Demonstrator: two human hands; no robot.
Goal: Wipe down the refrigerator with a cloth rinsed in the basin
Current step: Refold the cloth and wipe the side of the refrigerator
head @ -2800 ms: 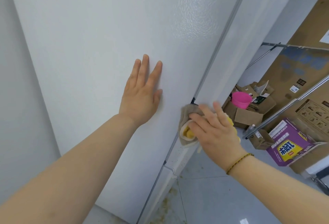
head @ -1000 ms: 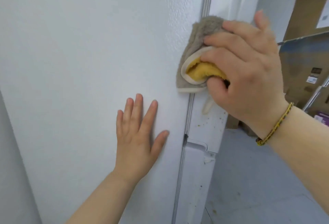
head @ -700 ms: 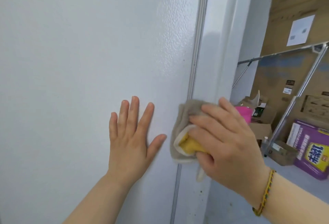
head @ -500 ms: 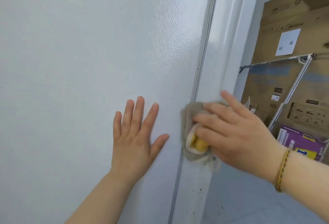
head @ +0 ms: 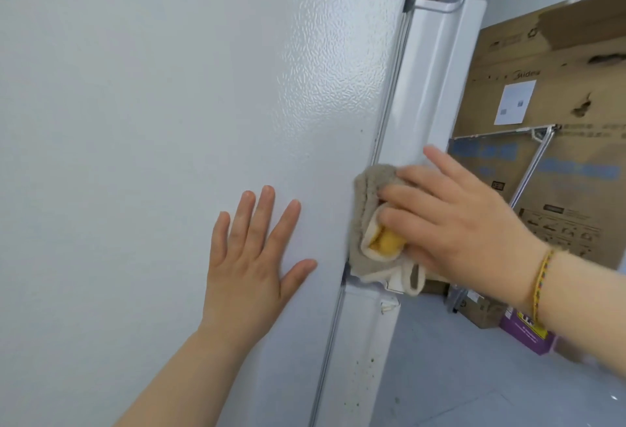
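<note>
Cardboard boxes (head: 559, 64) lean beyond the white refrigerator (head: 169, 87), contents unseen. Left hand (head: 247, 270) lies flat, fingers spread, on its side; right hand (head: 467, 223) holds a bunched cloth (head: 364, 209) against the door edge, thumb hidden.

Two hands (head: 249, 267) (head: 464, 223), one cloth (head: 364, 213), one refrigerator (head: 152, 104).

The white refrigerator (head: 169, 87) fills the left of the view, showing its pebbled side panel. The left hand (head: 250, 267) lies flat on that panel, fingers spread. At the refrigerator's front edge, the right hand (head: 457, 223) holds a bunched grey and yellow cloth (head: 366, 209), fingers bent over it, pressing it against the seam where the doors meet. A woven bracelet (head: 542, 284) circles that wrist. Beyond the refrigerator's front stand a large cardboard box (head: 559, 87), a metal rack (head: 531, 169) and a purple box (head: 525, 335) on the floor.
</note>
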